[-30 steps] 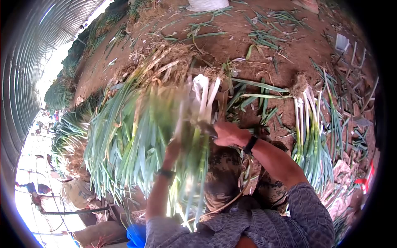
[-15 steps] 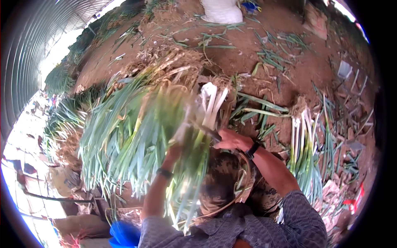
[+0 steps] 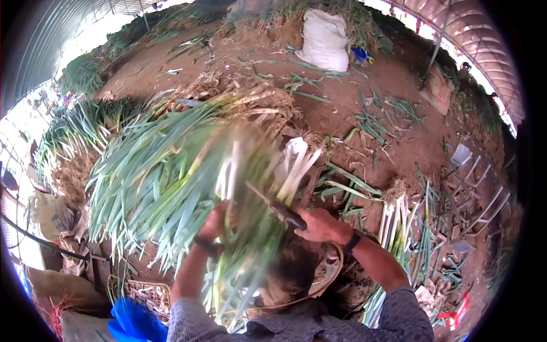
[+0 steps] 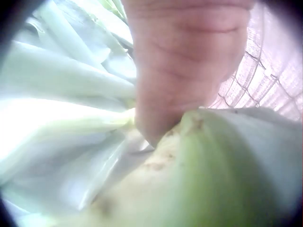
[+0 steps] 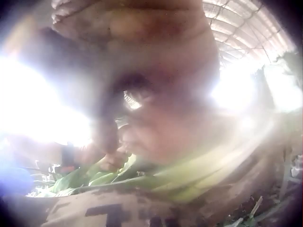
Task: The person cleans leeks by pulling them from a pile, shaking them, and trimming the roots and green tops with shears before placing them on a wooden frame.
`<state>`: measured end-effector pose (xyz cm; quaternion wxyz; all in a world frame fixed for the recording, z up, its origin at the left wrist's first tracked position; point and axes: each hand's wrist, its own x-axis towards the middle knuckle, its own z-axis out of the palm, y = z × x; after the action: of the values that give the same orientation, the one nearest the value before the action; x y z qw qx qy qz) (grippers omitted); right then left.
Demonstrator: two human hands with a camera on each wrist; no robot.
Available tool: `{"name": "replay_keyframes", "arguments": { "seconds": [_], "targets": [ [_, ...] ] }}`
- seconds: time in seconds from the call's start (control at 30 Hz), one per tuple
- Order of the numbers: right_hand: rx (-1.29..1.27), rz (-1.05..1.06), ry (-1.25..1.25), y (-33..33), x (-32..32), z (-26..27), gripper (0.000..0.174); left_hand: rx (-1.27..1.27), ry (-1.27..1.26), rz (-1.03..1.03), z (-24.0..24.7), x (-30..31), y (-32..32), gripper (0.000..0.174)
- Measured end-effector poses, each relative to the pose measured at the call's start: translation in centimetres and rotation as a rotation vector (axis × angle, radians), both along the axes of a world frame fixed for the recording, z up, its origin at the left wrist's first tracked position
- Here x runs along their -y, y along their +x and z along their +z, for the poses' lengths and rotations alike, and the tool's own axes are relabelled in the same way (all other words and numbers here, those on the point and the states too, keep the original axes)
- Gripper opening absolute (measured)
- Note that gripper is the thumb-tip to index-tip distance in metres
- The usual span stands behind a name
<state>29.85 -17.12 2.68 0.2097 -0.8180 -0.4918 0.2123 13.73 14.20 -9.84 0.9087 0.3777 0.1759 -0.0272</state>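
At the left of the frame, a bunch of green leeks with matted brown roots [image 3: 77, 142] lies on the ground. Below it, at the lower left, is one bright blue plastic item [image 3: 137, 322]; what it contains cannot be seen. Left of centre spreads a large heap of long green leek leaves [image 3: 142, 176], roots toward the top. At its right edge the left hand [image 3: 216, 221], one dark band at its wrist, is curled round pale leek stalks [image 3: 228, 171], blurred; their exact count cannot be told. Just right of these stand out a few thick white leek stalks [image 3: 296, 171]. The right hand [image 3: 325, 226], also with one dark band, grips the dark handle of one knife [image 3: 288, 214], its blade pointing up and left. In the upper part are two sacks: one white [image 3: 325, 40], its contents hidden, and one pinkish [image 3: 437, 91], farther right. One smaller bunch of white-stemmed leeks [image 3: 395, 228] lies right of the right hand.
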Motion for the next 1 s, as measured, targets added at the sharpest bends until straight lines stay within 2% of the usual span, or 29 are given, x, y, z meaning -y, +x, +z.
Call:
{"name": "replay_keyframes", "arguments": {
  "seconds": [0.1,0.13,0.17,0.23,0.27,0.33,0.37,0.47,0.57,0.6,0.7,0.83,0.87,0.93,1.0],
  "targets": [
    [-0.024,-0.095,0.014,-0.1,-0.5,-1.0,0.041,-0.009,-0.011,-0.046,0.2,0.0,-0.1,0.033],
    [-0.036,-0.112,0.048,0.2,-0.9,-1.3,0.04,-0.033,0.113,-0.051,0.4,0.4,-0.3,0.034],
    [-0.05,-0.129,0.081,0.4,-1.2,-1.7,0.04,-0.011,0.113,-0.048,0.7,0.9,-0.2,0.035],
    [0.047,-0.033,0.115,0.7,-1.8,-2.7,0.039,-0.092,0.103,0.062,1.0,1.5,0.0,0.035],
    [0.096,0.01,0.135,0.9,-2.0,-3.0,0.038,-0.075,0.08,0.052,1.0,1.3,-0.1,0.034],
    [0.053,-0.134,0.106,1.6,-2.3,-3.1,0.037,-0.032,0.031,0.04,1.0,0.7,-0.1,0.033],
    [0.026,-0.199,0.09,2.0,-2.6,-2.9,0.037,-0.047,0.106,0.066,0.7,0.8,0.4,0.033],
    [-0.034,0.049,0.211,1.7,-2.0,-3.0,0.035,-0.179,0.336,0.147,0.7,1.6,0.8,0.03],
    [-0.174,-0.185,0.14,3.7,-2.1,-4.2,0.037,0.036,0.565,0.104,-1.0,1.3,1.6,0.029],
    [-0.165,-0.169,0.052,4.5,-2.3,-4.3,0.038,0.112,0.639,0.078,-1.3,1.2,1.9,0.029],
    [-0.235,-0.084,0.204,4.5,-1.4,-3.8,0.038,0.136,0.614,0.053,-1.9,2.3,3.6,0.028],
    [-0.263,-0.318,0.086,6.0,-1.0,-4.9,0.041,0.111,0.588,0.045,-1.5,3.4,5.0,0.029],
    [-0.178,-0.291,0.086,6.1,-0.7,-4.4,0.041,0.076,0.616,0.038,-1.4,3.5,5.3,0.029],
    [-0.2,-0.224,0.088,6.7,-0.1,-6.1,0.04,0.003,0.673,0.035,-1.2,3.7,5.3,0.03],
    [-0.186,-0.2,0.078,6.6,0.1,-6.7,0.039,0.06,0.621,0.029,-1.9,3.6,4.9,0.029]
  ]
}}
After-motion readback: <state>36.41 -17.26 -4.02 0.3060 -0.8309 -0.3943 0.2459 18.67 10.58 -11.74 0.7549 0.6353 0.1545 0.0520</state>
